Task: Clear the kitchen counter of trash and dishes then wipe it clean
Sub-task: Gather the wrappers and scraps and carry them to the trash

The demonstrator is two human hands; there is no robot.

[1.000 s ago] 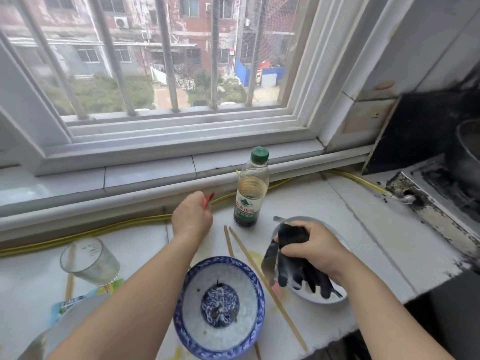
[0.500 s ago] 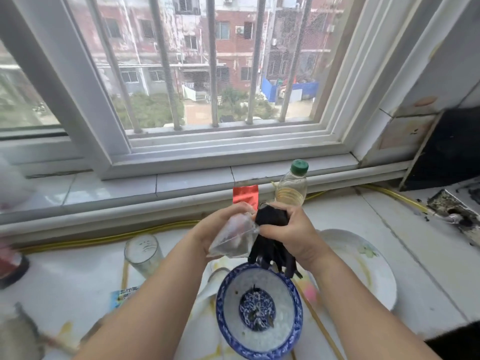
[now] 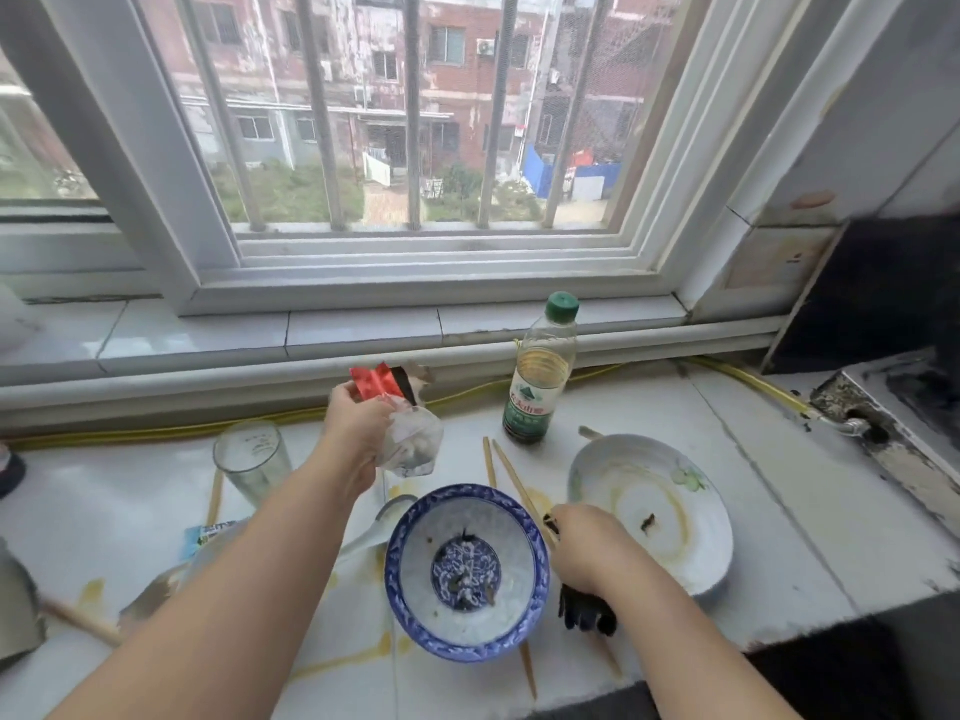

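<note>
Two hands work apart over a stained white tiled worktop (image 3: 779, 511), no longer meeting above the bowl.
A white oval plate (image 3: 613, 491) sits right of a blue-and-white patterned bowl (image 3: 498, 527). The right hand (image 3: 587, 548) has dropped between them, gripping a black cloth (image 3: 584, 613). The left hand (image 3: 358, 433), raised, grips a crumpled clear plastic bag (image 3: 413, 444) and a red wrapper (image 3: 375, 380).

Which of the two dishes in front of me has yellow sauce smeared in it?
The white plate on the right, with a yellow ring smeared across its inside. The blue-patterned bowl beside it holds only dark scraps.
</note>
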